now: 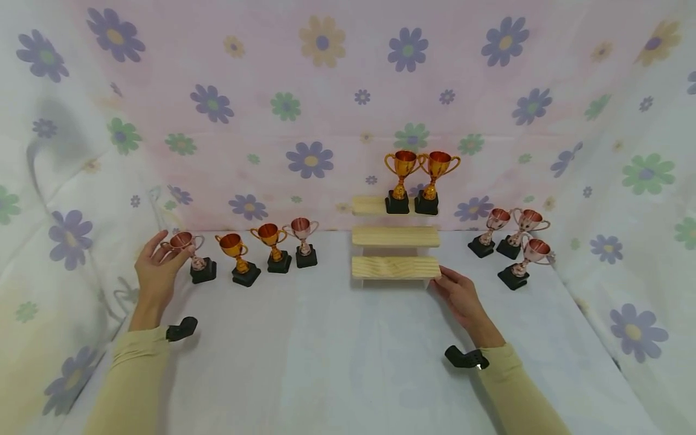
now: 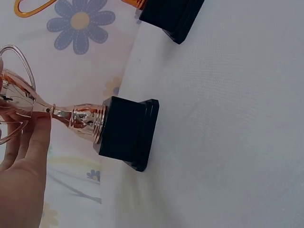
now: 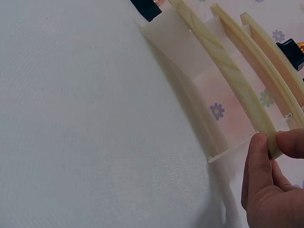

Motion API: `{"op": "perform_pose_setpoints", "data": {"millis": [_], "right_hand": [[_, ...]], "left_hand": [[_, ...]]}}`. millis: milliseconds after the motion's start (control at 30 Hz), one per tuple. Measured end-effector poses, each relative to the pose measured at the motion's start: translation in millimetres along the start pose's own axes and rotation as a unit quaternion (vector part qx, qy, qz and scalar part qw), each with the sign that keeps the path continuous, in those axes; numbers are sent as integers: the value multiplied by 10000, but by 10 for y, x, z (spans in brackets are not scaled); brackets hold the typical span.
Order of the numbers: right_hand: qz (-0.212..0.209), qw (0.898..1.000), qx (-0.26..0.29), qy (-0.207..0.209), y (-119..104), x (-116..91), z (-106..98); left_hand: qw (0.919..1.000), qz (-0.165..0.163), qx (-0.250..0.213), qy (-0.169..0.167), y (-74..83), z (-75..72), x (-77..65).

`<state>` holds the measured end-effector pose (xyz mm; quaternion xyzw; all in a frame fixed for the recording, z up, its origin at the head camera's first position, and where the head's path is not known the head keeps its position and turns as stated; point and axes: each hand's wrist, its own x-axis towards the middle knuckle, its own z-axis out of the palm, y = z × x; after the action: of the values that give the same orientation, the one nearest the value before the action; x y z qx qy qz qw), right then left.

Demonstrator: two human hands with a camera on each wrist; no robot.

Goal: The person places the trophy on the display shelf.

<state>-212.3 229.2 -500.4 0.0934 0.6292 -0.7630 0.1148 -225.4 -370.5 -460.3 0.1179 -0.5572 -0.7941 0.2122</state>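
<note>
At the far left, my left hand (image 1: 157, 266) holds a rose-gold trophy (image 1: 199, 263) by its cup. In the left wrist view the fingers lie along the cup of that trophy (image 2: 85, 118), and its black base points away from the hand. Whether the base touches the table I cannot tell. My right hand (image 1: 459, 296) pinches the right end of the lowest step of a three-tier wooden stand (image 1: 395, 267). Thumb and fingers show on either side of the board (image 3: 247, 102) in the right wrist view. Two gold trophies (image 1: 399, 181) stand side by side on the top step.
Right of the held trophy stand two gold trophies (image 1: 239, 260) and a rose-gold trophy (image 1: 306, 254). Three rose-gold trophies (image 1: 513, 275) cluster on the right. A flowered cloth (image 1: 250, 60) hangs behind and at both sides of the white table (image 1: 304, 356).
</note>
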Motion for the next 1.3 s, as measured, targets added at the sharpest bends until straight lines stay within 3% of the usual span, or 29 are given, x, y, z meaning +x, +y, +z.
{"op": "perform_pose_setpoints", "data": {"millis": [300, 467, 800, 1033, 1300], "right_hand": [[28, 9999, 96, 54, 15, 10, -14], [79, 9999, 107, 92, 24, 28, -11], [136, 9997, 136, 156, 47, 40, 5], [108, 9997, 141, 158, 48, 40, -10], [137, 9997, 145, 166, 37, 48, -27]], "left_hand": [[9968, -76, 725, 325, -32, 34, -29], [9934, 207, 1012, 494, -18, 2, -79], [9883, 857, 1096, 627, 300, 24, -282], [9815, 1372, 1079, 788, 430, 96, -447], [9764, 1887, 649, 824, 543, 258, -674]]}}
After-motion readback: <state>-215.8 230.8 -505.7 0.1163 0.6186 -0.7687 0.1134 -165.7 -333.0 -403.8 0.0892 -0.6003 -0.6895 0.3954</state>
